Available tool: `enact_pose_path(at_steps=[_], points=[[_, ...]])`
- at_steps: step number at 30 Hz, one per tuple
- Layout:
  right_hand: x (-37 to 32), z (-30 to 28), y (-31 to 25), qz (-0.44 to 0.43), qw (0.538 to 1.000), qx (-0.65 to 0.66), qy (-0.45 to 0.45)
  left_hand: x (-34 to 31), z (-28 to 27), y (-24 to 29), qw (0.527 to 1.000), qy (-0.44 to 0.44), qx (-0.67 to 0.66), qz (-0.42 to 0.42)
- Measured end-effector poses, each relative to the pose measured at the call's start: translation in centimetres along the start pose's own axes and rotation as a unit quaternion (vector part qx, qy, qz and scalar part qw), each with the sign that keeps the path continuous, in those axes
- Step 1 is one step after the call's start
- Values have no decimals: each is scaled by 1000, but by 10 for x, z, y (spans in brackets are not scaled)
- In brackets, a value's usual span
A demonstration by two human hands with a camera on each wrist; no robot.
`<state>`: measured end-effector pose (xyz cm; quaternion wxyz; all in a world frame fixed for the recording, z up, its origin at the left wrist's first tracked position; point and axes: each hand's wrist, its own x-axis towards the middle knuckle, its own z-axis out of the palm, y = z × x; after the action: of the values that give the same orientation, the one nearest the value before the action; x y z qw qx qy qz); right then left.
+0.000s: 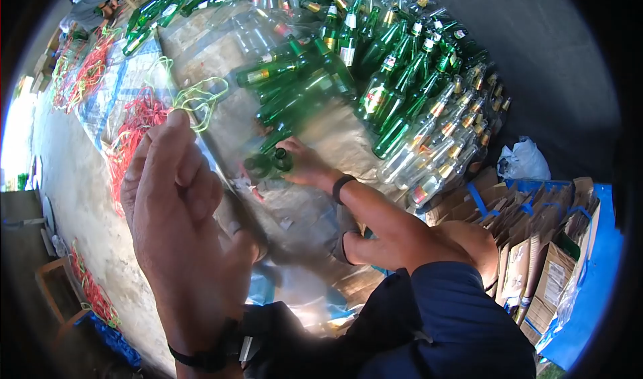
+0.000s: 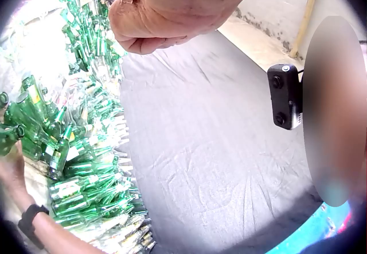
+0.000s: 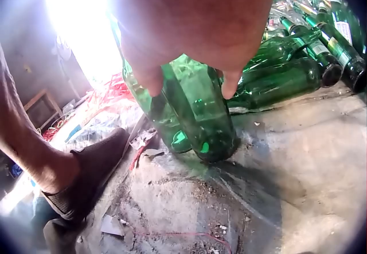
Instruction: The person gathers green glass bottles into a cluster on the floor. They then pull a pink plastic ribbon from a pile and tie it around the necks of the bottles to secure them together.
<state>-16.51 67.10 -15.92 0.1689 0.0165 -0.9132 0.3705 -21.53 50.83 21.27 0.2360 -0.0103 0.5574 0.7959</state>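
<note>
My right hand [image 1: 309, 164] grips two green glass bottles [image 3: 200, 116] low over the floor. The right wrist view shows its fingers round them, bottle bases right at the dusty ground. Beside them, other green bottles [image 3: 281, 85] lie on their sides in a heap. Raised in front of the camera, my left hand [image 1: 184, 205] holds nothing, its fingers loosely bent. The left wrist view catches the left hand [image 2: 178, 13] above the dark sheet, with the green bottle pile to its left.
Many green bottles [image 1: 402, 64] and clear bottles [image 1: 435, 158] lie packed along a dark sheet [image 1: 536, 64]. Red string [image 1: 137, 131] and pale green string [image 1: 201, 101] lie at the left. Folded cardboard [image 1: 522, 265] stands at the right, near a white plastic bag [image 1: 524, 161].
</note>
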Motion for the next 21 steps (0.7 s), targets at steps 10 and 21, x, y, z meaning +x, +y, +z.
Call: enact_pose_path(at_steps=[10,21], points=[[-3,-9,-2,67,996,46,-20,3,-4,-5,998,-38,28,31],[-12,-4,17,37,999,2,-35,3,-9,-5,999,-41,7,12]])
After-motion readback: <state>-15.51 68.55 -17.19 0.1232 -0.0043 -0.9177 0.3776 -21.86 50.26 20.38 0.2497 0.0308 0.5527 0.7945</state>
